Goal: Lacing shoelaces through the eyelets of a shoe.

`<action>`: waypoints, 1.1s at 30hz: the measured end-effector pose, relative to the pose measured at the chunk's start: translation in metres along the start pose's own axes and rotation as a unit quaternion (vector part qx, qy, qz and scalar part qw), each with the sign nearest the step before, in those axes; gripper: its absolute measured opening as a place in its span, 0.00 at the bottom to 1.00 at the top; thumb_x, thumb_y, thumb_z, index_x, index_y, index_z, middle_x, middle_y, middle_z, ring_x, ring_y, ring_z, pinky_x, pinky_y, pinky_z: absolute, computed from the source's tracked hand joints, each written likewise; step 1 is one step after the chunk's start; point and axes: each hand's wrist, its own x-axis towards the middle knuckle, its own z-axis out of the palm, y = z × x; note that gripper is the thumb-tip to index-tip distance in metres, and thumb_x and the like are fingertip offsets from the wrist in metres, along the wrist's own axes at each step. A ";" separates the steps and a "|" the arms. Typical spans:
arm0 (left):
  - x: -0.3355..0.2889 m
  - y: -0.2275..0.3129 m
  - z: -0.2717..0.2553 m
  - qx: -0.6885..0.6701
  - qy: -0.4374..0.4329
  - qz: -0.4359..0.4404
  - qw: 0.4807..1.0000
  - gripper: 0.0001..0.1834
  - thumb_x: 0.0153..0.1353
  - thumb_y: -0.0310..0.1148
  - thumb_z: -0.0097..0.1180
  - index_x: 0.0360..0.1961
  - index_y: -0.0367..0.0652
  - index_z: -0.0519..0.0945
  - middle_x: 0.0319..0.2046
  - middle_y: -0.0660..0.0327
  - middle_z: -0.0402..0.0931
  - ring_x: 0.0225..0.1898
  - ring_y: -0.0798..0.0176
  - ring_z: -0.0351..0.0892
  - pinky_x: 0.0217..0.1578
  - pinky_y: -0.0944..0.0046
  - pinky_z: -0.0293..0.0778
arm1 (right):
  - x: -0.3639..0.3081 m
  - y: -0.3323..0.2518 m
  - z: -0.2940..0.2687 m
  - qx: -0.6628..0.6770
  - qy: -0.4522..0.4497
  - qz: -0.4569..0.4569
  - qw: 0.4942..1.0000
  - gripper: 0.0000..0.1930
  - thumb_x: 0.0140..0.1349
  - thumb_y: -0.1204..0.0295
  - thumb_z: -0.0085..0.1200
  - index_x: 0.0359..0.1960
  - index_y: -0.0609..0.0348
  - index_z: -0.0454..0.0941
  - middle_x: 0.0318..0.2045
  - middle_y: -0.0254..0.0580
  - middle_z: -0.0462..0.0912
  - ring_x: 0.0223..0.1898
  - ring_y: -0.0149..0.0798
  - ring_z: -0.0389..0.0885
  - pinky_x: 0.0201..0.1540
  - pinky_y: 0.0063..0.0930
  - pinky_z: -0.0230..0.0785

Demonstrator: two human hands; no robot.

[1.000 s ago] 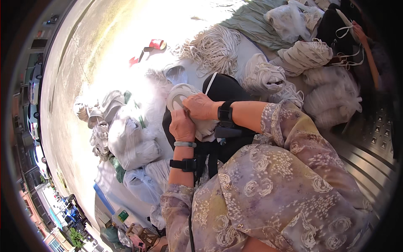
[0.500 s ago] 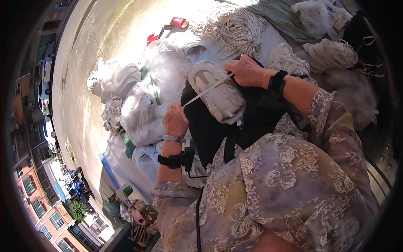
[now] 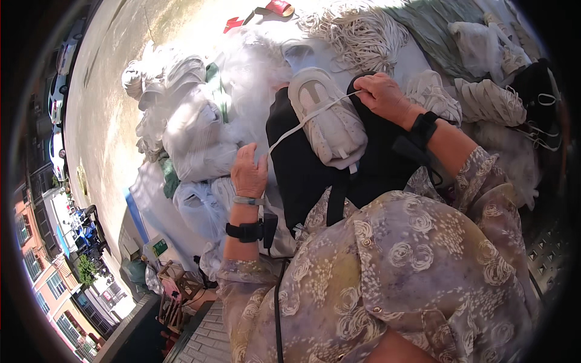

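A whitish sneaker (image 3: 331, 124) lies on the black cloth (image 3: 305, 193) over my lap. A flat white shoelace (image 3: 302, 124) runs slantwise across it. My right hand (image 3: 387, 97), to the right of the shoe, pinches the shoelace's upper end. My left hand (image 3: 249, 171) is to the left of the black cloth, fingers stretched upward and thumb apart. The shoelace's lower left part passes close to that thumb; I see no grip on it there.
Bundled white laces (image 3: 369, 39) lie beyond the shoe. Plastic-wrapped white bundles (image 3: 200, 130) are heaped on the left. More sneakers (image 3: 490, 101) and a black shoe (image 3: 538, 97) sit at right. A red and dark object (image 3: 279, 8) lies on the far ground.
My left hand's fingers have gone from curled at the shoelace to stretched out. My right hand still pinches its upper end. The whole view has shifted slightly.
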 end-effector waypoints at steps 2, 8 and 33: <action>0.031 0.063 0.007 -0.037 0.030 0.060 0.997 0.21 0.49 0.29 0.54 0.47 0.40 0.70 0.45 0.53 0.72 0.41 0.49 0.75 0.37 0.57 0.73 | -0.001 0.000 -0.007 -0.005 -0.006 0.002 1.000 0.06 0.51 0.72 0.49 0.30 0.56 0.75 0.27 0.43 0.79 0.34 0.47 0.77 0.40 0.38 0.66; 0.053 0.089 0.039 0.040 -0.038 0.068 0.996 0.10 0.51 0.29 0.49 0.36 0.41 0.70 0.24 0.55 0.74 0.22 0.49 0.77 0.20 0.54 0.72 | 0.007 -0.006 -0.015 0.020 -0.004 -0.004 1.000 0.07 0.51 0.72 0.48 0.31 0.57 0.76 0.26 0.45 0.79 0.31 0.50 0.78 0.34 0.39 0.69; 0.053 -0.140 -0.260 0.279 0.184 -0.173 0.927 0.13 0.58 0.39 0.50 0.38 0.47 0.81 0.27 0.53 0.80 0.30 0.55 0.80 0.33 0.61 0.72 | -0.005 -0.009 -0.290 -0.402 -0.107 -0.242 0.877 0.12 0.55 0.78 0.47 0.42 0.62 0.70 0.29 0.45 0.74 0.29 0.48 0.73 0.32 0.36 0.63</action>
